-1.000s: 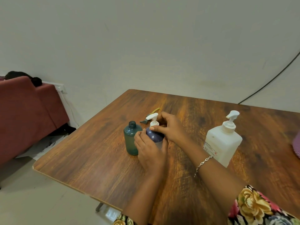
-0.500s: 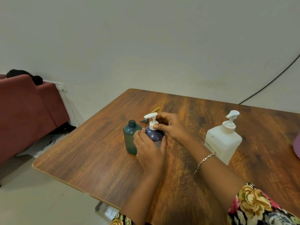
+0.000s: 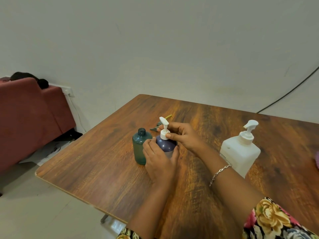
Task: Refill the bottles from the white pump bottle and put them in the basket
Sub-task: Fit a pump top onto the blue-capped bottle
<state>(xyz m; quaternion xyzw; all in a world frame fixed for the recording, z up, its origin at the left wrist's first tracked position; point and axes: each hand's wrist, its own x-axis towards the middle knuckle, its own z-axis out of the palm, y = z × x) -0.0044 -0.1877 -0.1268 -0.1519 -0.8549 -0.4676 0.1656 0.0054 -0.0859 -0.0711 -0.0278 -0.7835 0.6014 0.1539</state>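
On the table (image 3: 103,161), L hand (image 3: 159,163) gripped the upright purple bottle (image 3: 166,145). R hand (image 3: 184,137) pinched its white pump collar (image 3: 164,135).

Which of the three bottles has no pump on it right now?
The teal bottle, leftmost: its threaded neck is bare and open. The purple bottle and the white pump bottle both carry white pumps.

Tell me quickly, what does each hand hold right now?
Left hand: closed around the purple bottle.
Right hand: closed on that bottle's white pump top.
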